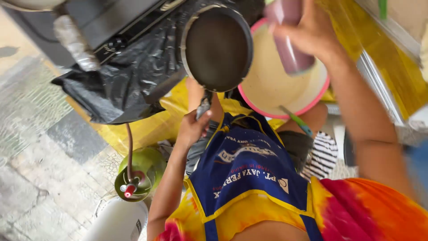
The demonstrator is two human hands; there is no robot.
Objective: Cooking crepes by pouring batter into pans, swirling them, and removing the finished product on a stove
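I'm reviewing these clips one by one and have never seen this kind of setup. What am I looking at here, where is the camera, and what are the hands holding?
There is no machine: a person wears one camera on the head, looking steeply down their own body at a blue apron. The left hand grips the handle of a dark round frying pan, which sits over a stove draped in black plastic sheet. The right hand holds a purplish cup above a pink-rimmed bowl. A green gas cylinder stands on the tiled floor.
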